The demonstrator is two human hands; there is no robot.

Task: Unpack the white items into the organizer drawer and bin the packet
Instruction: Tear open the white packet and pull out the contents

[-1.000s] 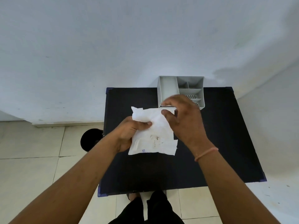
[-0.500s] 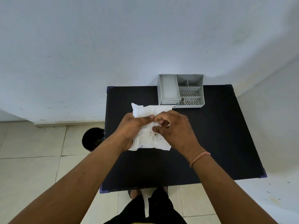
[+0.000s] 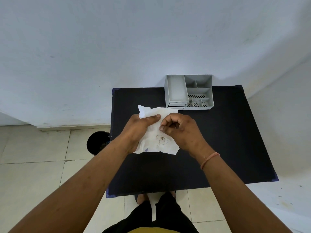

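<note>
A white packet (image 3: 157,142), crumpled and marked with small dark smudges, is held above the middle of the black table (image 3: 227,140). My left hand (image 3: 139,130) grips its left side, thumb laid across the upper part. My right hand (image 3: 180,130) pinches the packet's front near its middle with curled fingers. The white items are hidden inside. A grey organizer (image 3: 189,91) with several compartments stands at the table's far edge; its small drawer (image 3: 176,104) shows at the front left, seemingly closed.
A black bin (image 3: 97,142) stands on the tiled floor just left of the table. A pale wall runs behind the table and organizer. My legs and feet are at the table's near edge.
My right hand came down from the packet's top right corner to its middle, close to my left thumb. The packet has sunk slightly and crumpled more.
</note>
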